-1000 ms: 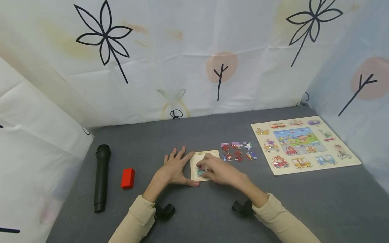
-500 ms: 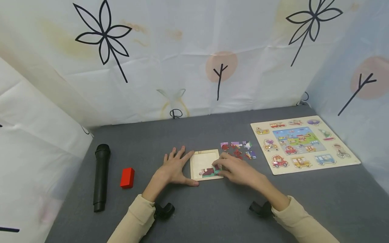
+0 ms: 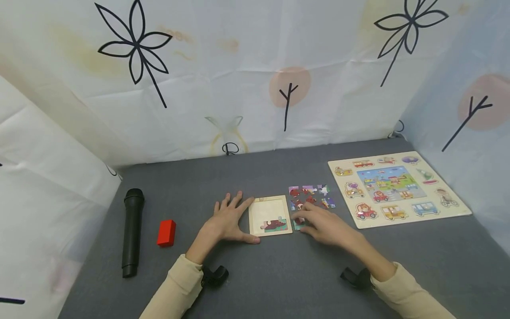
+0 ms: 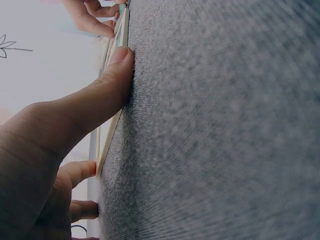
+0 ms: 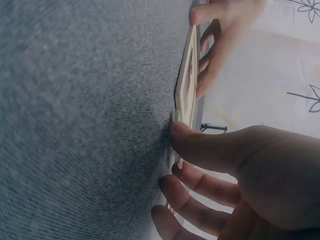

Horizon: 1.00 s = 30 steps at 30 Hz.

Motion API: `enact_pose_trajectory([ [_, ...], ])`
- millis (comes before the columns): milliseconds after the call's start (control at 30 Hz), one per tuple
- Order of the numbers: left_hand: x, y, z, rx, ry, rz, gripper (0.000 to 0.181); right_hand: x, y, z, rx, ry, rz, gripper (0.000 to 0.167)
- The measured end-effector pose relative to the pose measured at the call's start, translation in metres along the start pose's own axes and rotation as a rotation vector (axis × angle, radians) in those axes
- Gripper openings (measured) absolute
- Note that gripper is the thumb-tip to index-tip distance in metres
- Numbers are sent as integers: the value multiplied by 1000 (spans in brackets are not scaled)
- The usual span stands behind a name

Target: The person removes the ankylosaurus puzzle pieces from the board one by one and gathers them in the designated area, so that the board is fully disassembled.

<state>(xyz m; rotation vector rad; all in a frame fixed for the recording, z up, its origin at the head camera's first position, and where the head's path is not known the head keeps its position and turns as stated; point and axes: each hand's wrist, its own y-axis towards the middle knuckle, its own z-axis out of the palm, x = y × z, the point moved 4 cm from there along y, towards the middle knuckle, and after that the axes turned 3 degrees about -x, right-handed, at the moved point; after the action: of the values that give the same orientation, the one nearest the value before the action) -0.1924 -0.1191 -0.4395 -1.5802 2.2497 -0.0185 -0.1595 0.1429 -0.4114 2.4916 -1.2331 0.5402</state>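
A small square wooden puzzle tray [image 3: 270, 206] lies on the grey table. Joined maroon-and-teal jigsaw pieces [image 3: 275, 224] sit in its lower right part. My left hand [image 3: 228, 225] is spread flat along the tray's left side, thumb at the near corner and index finger at the far one; the left wrist view shows the thumb touching the rim. Just outside the tray's right edge, my right hand [image 3: 320, 223] pinches a jigsaw piece [image 3: 299, 223], maroon and teal, between thumb and fingers. In the right wrist view the piece [image 5: 177, 155] appears edge-on, close to the table.
Several loose jigsaw pieces [image 3: 308, 190] lie in two rows behind my right hand, which partly covers them. At the right lies a large vehicle puzzle board [image 3: 398, 212]. A red block [image 3: 166, 233] and a black microphone [image 3: 133, 232] are on the left.
My right hand has moved right, from over the tray to just beyond its right edge, with the jigsaw piece, uncovering the pieces inside. My left hand has stayed in place.
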Motion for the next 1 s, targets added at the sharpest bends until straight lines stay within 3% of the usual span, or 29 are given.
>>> enact_pose_trajectory([
  [600,0,0,0,8,-7,-11,119,-4,2,2,-16,-39,35,31],
  [1000,-1,0,-1,7,-13,-7,119,-3,2,1,-12,-57,73,41],
])
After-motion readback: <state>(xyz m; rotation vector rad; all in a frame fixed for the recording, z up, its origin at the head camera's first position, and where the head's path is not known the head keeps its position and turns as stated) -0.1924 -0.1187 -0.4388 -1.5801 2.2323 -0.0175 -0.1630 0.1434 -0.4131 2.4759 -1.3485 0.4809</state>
